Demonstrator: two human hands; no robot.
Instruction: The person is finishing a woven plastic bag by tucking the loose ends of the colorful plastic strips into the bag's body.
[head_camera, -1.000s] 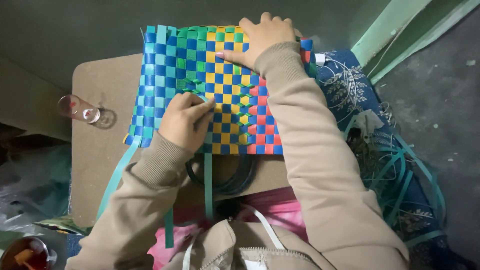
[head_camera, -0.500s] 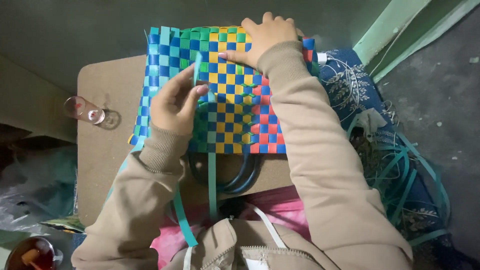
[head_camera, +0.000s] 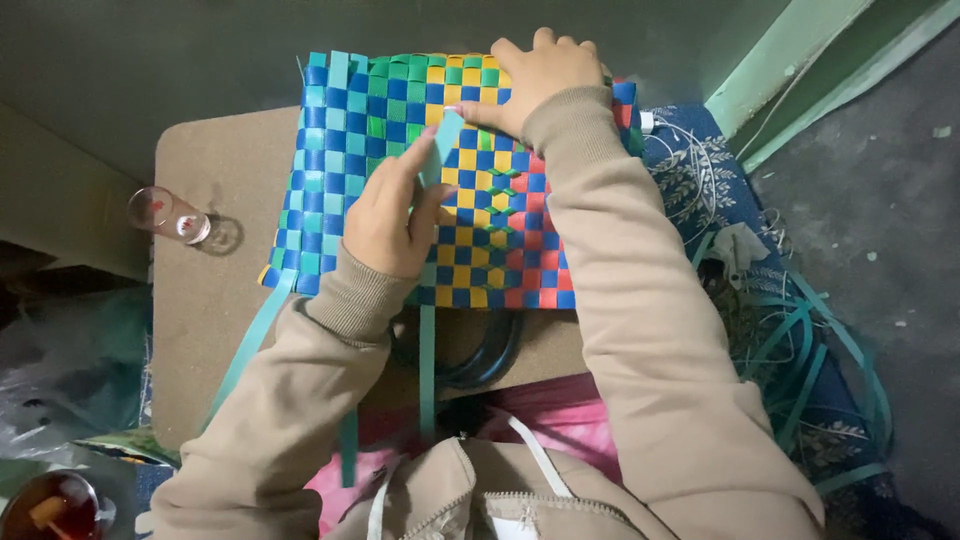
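A flat woven mat (head_camera: 340, 150) of blue, teal, green, yellow and red plastic strips lies on a brown board (head_camera: 215, 300). My left hand (head_camera: 390, 215) rests on the mat's middle and pinches a teal strip (head_camera: 440, 150), lifting its end upward. Flat on the mat's top edge lies my right hand (head_camera: 535, 75), pressing the weave down. Both arms wear beige sleeves. More teal strips (head_camera: 427, 365) hang from the mat's lower edge toward my lap.
A small glass (head_camera: 165, 213) lies on the board's left side. A cup of dark drink (head_camera: 50, 505) sits at the bottom left. Loose teal strips (head_camera: 810, 370) lie on a blue patterned cloth (head_camera: 700, 170) at the right. Pink fabric (head_camera: 560, 415) covers my lap.
My left hand has moved up the mat from its lower part, pulling the teal strip up with it. The right hand has stayed on the top edge.
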